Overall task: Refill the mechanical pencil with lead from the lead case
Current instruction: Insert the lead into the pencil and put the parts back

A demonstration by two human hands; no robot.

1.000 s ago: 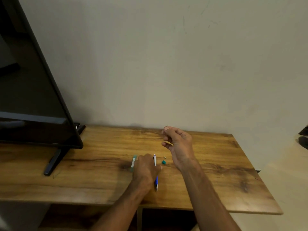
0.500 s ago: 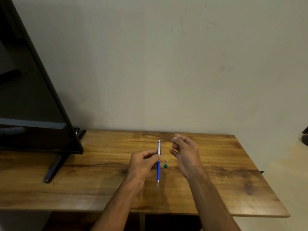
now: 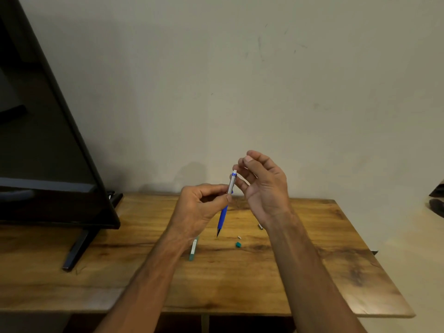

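My left hand (image 3: 199, 210) holds the mechanical pencil (image 3: 224, 213) nearly upright above the wooden table (image 3: 324, 280), blue grip and tip pointing down, silver upper barrel and white open end up. My right hand (image 3: 264, 186) is right beside that top end, thumb and forefinger pinched together at the opening; the lead between them is too thin to make out. The green lead case (image 3: 193, 249) lies on the table just below my left wrist, partly hidden by it. Its teal cap (image 3: 237, 244) lies apart to the right.
A small white piece (image 3: 239, 237) and a small metal cap (image 3: 260, 226) lie on the table near my right wrist. A large black television (image 3: 48, 145) on a stand leg (image 3: 77, 248) fills the left. A plain wall rises behind the table.
My left hand picked the pencil up off the table and raised it upright. My right hand, pinching a thin lead, came in to the pencil's top end. The lead case is uncovered now.
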